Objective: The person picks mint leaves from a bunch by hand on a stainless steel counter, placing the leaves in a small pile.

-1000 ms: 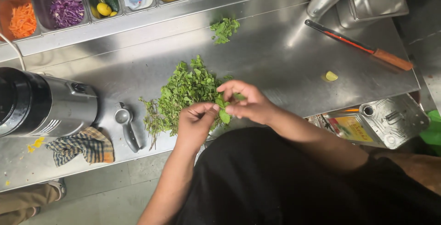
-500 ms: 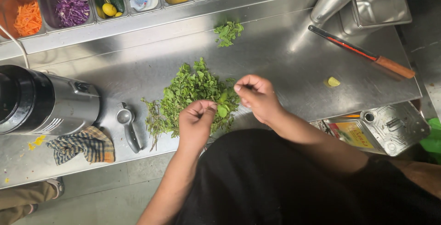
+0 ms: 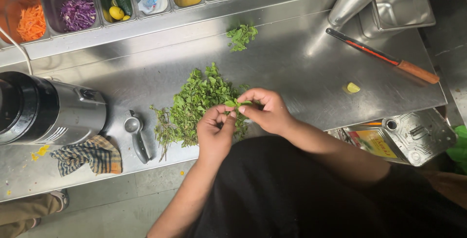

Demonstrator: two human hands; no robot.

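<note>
Mostly open counter (image 3: pixel 301 72) beyond hands (image 3: pixel 243 119)

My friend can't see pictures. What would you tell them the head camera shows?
Two hands, the left hand and right hand, pinch a leafy green sprig over a pile of herbs on a steel counter. A blender stands left, a knife lies right, and vegetable tubs line the back.

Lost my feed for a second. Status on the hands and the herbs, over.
Left hand and right hand both pinching one herb sprig. Herb pile on steel counter. Nothing blocking.
</note>
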